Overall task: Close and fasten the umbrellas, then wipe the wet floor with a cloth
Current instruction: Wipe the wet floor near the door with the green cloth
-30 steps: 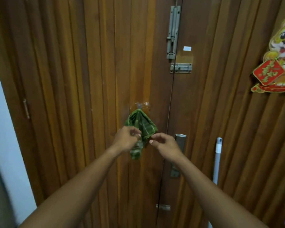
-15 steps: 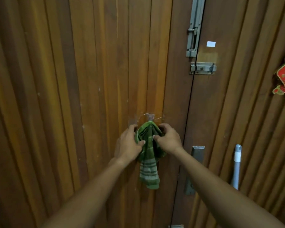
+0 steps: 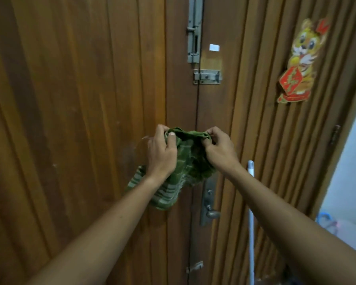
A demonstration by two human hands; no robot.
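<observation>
Between hands (image 3: 162, 156), seemingly bunched cloth (image 3: 190, 161)

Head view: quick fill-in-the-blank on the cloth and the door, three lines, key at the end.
The left hand and the right hand both grip a ___ striped cloth.
The cartoon tiger sticker is stuck on the brown wooden door, to the ___ of the hands.
The slim pole beside the grey metal door handle is ___.
Missing: green; right; white.
</observation>
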